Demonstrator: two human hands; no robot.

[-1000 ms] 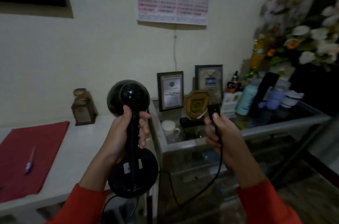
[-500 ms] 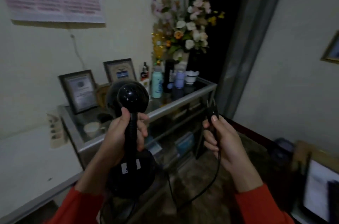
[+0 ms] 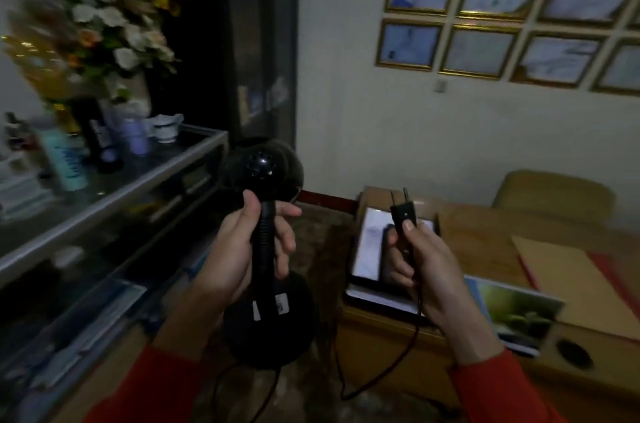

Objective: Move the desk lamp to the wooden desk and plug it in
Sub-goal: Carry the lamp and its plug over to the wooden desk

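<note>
1. Since half a second ago our view has swung right: the glass cabinet (image 3: 114,194) and flowers (image 3: 114,27) have slid to the left edge, and a wooden surface (image 3: 485,249) with rows of gold-framed certificates (image 3: 485,17) on the wall above it has come into sight.
2. We hold the desk lamp (image 3: 265,249) in the air in front of us, between the cabinet and the wooden surface, touching neither.
3. Our left hand (image 3: 242,252) is wrapped around the lamp's ribbed, flexible black neck, with the fingers curled round its far side.
4. Above that hand sits the round, glossy black shade; below it hangs the flat, round black base, which bears two small white stickers.
5. Our right hand (image 3: 426,266) pinches the black plug (image 3: 402,213) between thumb and fingers, its two metal prongs pointing up.
6. A thin dark cord (image 3: 398,363) droops from the plug below the right wrist and loops back toward the lamp base.
7. On the wooden surface, just behind the right hand, lies a dark-rimmed tablet (image 3: 369,249) with a pale screen; beside it lie a glossy photo print (image 3: 519,315) and a tan folder (image 3: 581,287).
8. Both sleeves are red.
</note>
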